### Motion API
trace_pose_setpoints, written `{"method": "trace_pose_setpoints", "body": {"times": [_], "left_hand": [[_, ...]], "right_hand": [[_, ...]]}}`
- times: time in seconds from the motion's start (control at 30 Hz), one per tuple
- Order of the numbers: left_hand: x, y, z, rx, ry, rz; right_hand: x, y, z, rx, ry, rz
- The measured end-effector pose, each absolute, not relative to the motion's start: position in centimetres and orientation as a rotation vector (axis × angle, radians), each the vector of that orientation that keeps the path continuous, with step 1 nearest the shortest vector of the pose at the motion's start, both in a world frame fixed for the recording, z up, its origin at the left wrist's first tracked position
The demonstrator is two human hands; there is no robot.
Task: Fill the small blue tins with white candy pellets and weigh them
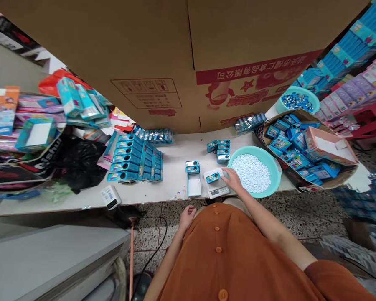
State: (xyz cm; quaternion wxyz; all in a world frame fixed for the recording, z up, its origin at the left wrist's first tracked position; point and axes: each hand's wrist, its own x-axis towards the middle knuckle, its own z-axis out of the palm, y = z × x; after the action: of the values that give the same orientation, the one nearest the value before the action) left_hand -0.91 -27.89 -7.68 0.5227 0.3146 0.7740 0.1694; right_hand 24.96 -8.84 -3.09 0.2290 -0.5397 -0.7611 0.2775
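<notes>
A small blue tin (213, 178) lies on the white pan of a digital scale (218, 192). My right hand (233, 179) is at the scale's right side, thumb and forefinger apart near the tin's right end; nothing shows between them. Right of it stands a turquoise basin (277, 167) full of small white candies (252, 173). My left hand (187, 215) rests by my lap below the table edge, fingers loosely curled, with nothing visible in them. Left of the scale is an open blue display box (194, 192), with two tins (192, 166) at its far end.
Several tins (223, 150) stand behind the scale. Stacked filled display boxes (125, 161) occupy the left of the table (172, 167), near a white device (110, 197). A large carton (163, 54) towers behind. At right, a carton (296, 146) holds blue packs, beside another basin (313, 100).
</notes>
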Motion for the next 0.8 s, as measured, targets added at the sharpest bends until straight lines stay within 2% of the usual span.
{"method": "trace_pose_setpoints", "body": {"times": [0.27, 0.6, 0.8], "left_hand": [[0.0, -24.6, -6.5, 0.879, 1.765, 0.561], [0.0, -23.8, -6.3, 0.937, 1.754, 0.482], [0.5, -24.1, -5.8, 1.015, 1.738, 0.46]], "right_hand": [[27.7, -10.0, -3.8, -1.616, -2.009, 0.71], [33.6, -14.0, -6.1, -1.919, -1.953, 0.605], [35.0, -16.3, -6.7, -1.924, -1.968, 0.544]]}}
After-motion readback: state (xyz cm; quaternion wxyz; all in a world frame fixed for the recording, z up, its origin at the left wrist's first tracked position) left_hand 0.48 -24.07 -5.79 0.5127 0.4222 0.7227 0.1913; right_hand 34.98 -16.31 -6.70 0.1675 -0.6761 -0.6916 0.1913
